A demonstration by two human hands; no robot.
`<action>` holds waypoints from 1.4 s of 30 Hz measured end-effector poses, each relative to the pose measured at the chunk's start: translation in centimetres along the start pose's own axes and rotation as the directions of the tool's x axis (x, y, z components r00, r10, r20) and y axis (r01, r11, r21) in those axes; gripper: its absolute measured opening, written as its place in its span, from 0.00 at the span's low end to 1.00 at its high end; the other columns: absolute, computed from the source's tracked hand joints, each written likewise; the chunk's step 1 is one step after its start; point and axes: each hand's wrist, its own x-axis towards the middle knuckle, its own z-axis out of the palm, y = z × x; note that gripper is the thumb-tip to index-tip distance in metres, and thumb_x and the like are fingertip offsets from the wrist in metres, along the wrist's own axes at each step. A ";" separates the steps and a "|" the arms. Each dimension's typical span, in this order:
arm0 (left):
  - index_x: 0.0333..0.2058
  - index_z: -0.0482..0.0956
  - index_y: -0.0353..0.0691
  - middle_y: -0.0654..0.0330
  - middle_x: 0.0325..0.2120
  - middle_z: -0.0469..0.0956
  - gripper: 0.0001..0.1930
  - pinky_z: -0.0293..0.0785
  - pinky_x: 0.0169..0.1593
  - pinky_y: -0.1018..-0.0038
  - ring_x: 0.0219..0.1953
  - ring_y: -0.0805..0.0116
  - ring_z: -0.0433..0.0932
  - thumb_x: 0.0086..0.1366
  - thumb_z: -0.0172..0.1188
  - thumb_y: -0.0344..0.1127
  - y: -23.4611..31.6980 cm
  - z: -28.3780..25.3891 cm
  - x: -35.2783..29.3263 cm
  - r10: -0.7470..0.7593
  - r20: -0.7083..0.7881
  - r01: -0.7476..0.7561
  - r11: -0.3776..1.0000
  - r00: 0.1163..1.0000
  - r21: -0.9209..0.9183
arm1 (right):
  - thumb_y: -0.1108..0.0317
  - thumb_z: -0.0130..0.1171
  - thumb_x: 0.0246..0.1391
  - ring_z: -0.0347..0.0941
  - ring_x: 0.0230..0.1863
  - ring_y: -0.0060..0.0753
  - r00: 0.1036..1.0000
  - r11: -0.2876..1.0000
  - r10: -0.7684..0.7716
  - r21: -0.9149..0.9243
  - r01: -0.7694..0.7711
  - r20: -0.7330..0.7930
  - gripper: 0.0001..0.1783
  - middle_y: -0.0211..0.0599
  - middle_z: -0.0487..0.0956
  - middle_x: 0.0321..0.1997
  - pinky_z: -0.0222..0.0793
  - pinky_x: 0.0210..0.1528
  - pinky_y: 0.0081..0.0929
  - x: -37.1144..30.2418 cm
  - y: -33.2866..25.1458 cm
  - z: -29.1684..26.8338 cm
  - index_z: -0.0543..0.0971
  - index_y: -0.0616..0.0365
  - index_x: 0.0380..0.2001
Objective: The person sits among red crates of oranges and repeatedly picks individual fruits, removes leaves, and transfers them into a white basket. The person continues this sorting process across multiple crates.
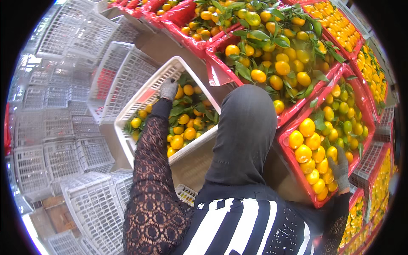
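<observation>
My left hand [169, 90], in a grey glove, reaches into the white plastic crate [195, 146] near its far wall. Its fingers look closed. A small dark tip shows at them, but what they hold cannot be made out. Loose mandarins [177, 141] and green leaves lie around it in the crate. At the right, my gloved right hand [340, 170] has its fingers stretched out against the mandarins in a red-lined crate [293, 170]. Larger orange fruit sit in rows along that crate's near left side, with greener ones behind.
Another red-lined crate of leafy mandarins [280, 68] stands ahead, with more filled crates [335, 25] beyond and at the right. Stacked white and grey empty crates [91, 199] crowd the left. My dark-clad knee [244, 131] rises between the white crate and the red-lined ones.
</observation>
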 end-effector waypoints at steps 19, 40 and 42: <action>0.59 0.66 0.38 0.58 0.50 0.73 0.23 0.75 0.47 0.75 0.47 0.70 0.75 0.71 0.49 0.45 34.6 -8.2 -5.4 0.579 0.432 -0.033 0.623 0.691 -0.781 | 0.47 0.61 0.50 0.75 0.46 0.53 0.995 0.984 0.094 -0.157 -0.090 0.017 0.32 0.51 0.78 0.44 0.70 0.49 0.43 1.1 -2.5 -0.7 0.72 0.59 0.52; 0.33 0.84 0.40 0.54 0.29 0.82 0.12 0.75 0.30 0.54 0.33 0.56 0.83 0.57 0.55 0.38 53.6 9.9 -23.5 0.902 0.408 -0.939 0.255 0.145 -0.229 | 0.61 0.64 0.53 0.76 0.50 0.42 0.995 0.976 0.072 0.208 -0.057 -0.062 0.31 0.48 0.78 0.50 0.69 0.53 0.34 3.3 0.5 2.5 0.69 0.63 0.57; 0.35 0.82 0.39 0.55 0.30 0.83 0.11 0.76 0.33 0.59 0.34 0.59 0.83 0.57 0.57 0.37 52.7 3.9 -22.2 0.925 0.287 -0.880 0.340 0.250 -0.330 | 0.64 0.65 0.53 0.73 0.49 0.33 0.990 0.854 0.128 0.501 -0.138 0.054 0.29 0.38 0.79 0.49 0.67 0.54 0.29 3.3 1.0 2.5 0.70 0.63 0.57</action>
